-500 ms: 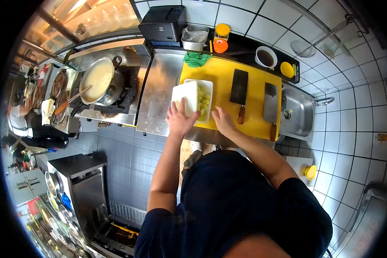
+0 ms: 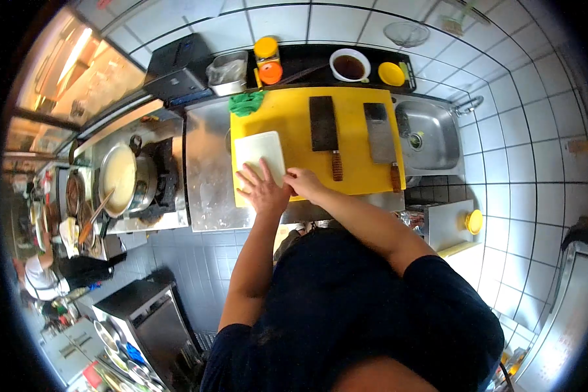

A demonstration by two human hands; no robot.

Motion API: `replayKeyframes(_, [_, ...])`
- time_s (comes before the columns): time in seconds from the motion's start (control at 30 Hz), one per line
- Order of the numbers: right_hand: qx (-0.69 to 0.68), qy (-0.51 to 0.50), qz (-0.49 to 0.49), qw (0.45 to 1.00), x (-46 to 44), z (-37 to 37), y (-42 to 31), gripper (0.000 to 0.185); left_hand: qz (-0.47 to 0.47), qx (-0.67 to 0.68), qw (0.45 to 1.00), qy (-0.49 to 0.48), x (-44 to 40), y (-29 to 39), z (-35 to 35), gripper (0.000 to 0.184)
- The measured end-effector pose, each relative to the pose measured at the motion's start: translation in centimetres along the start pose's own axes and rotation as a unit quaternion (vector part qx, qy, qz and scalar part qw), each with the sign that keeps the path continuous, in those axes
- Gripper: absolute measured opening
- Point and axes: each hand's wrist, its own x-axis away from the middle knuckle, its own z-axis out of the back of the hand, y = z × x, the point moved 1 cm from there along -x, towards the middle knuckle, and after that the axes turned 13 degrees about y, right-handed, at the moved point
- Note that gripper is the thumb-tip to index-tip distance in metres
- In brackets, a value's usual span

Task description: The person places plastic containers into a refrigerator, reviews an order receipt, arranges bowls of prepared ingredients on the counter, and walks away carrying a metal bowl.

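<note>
A white rectangular lid (image 2: 260, 149) lies over the white container at the left part of the yellow cutting board (image 2: 294, 124); the green contents are hidden. My left hand (image 2: 264, 191) rests on the lid's near part with its fingers spread. Fingers of my right hand (image 2: 306, 183) are bent together at the lid's near right corner, touching its edge beside my left hand. To the right lie a dark cleaver (image 2: 323, 124) and a lighter cleaver (image 2: 378, 137), both with their brown handles toward me. A green cloth (image 2: 246, 102) sits at the board's far left corner.
On the left stove stands a large pot (image 2: 119, 178) of pale liquid with a wooden-handled spoon. A sink (image 2: 431, 136) is on the right. Behind the board are a bowl of dark liquid (image 2: 349, 66), jars (image 2: 266, 59) and a metal tin (image 2: 227, 75). Another person (image 2: 44, 276) stands far left.
The lid now covers the green contents that showed before. My right hand has moved in to the lid's corner and its fingers have closed. The view has shifted to the right.
</note>
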Motion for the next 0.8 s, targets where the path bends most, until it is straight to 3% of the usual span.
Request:
replayKeyframes(0.07, [-0.027, 0.021, -0.021, 0.999, -0.6, -0.2, -0.1, 0.022, 0.008, 0.011, 1.0, 0.018, -0.1, -0.1, -1.0, 0.094])
replayKeyframes(0.13, [0.041, 0.027, 0.006, 0.999, -1.1, -0.3, -0.9, 0.024, 0.019, 0.028, 0.999, -0.006, -0.7, -0.1, -0.6, 0.091])
replayKeyframes(0.17, [0.135, 0.05, 0.183, 0.972, -1.8, -0.8, 0.8, 0.026, 0.021, 0.018, 1.0, 0.003, -0.3, 0.0, -1.1, 0.091])
replayKeyframes(0.23, [0.267, 0.033, 0.277, 0.922, -2.6, -1.0, 1.0, 0.03, 0.008, 0.002, 1.0, 0.02, -0.8, -1.2, -3.2, 0.091])
replayKeyframes(0.27, [0.292, -0.009, 0.19, 0.937, -0.7, 0.0, -0.1, 0.033, -0.007, -0.003, 1.0, 0.013, 0.0, -1.8, -4.0, 0.091])
replayKeyframes(0.37, [0.285, 0.124, 0.291, 0.905, 5.5, 6.2, -3.2, 0.042, -0.021, -0.041, 0.999, 0.004, 1.9, -2.6, -2.1, 0.094])
replayKeyframes(0.47, [0.224, 0.33, 0.305, 0.865, 4.0, 12.4, 4.5, 0.042, -0.021, -0.054, 0.997, -0.045, 4.3, -2.2, 0.4, 0.088])
replayKeyframes(0.53, [0.414, 0.429, 0.282, 0.752, 6.7, 17.6, 5.5, 0.048, -0.038, 0.121, 0.989, 0.076, 3.9, -7.2, -3.3, 0.081])
replayKeyframes(0.57, [0.45, 0.399, 0.194, 0.775, 7.8, 20.1, 5.3, 0.05, -0.043, 0.208, 0.968, 0.132, 3.6, -9.5, -4.8, 0.077])
replayKeyframes(0.6, [0.479, 0.364, 0.108, 0.791, 8.2, 21.9, 5.2, 0.053, 0.033, 0.217, 0.97, 0.108, 3.3, -11.2, -5.0, 0.073])
replayKeyframes(0.67, [0.47, 0.327, 0.083, 0.816, 7.6, 24.1, 7.6, 0.055, 0.192, 0.232, 0.952, 0.061, 3.4, -13.3, -5.2, 0.064])
replayKeyframes(0.77, [0.441, 0.337, 0.072, 0.828, 6.5, 25.9, 8.5, 0.054, 0.388, 0.511, 0.765, -0.058, 3.7, -13.6, -5.7, 0.053])
replayKeyframes(0.8, [0.432, 0.349, 0.07, 0.829, 6.4, 26.4, 8.7, 0.053, 0.404, 0.515, 0.753, -0.065, 4.1, -13.1, -5.5, 0.051])
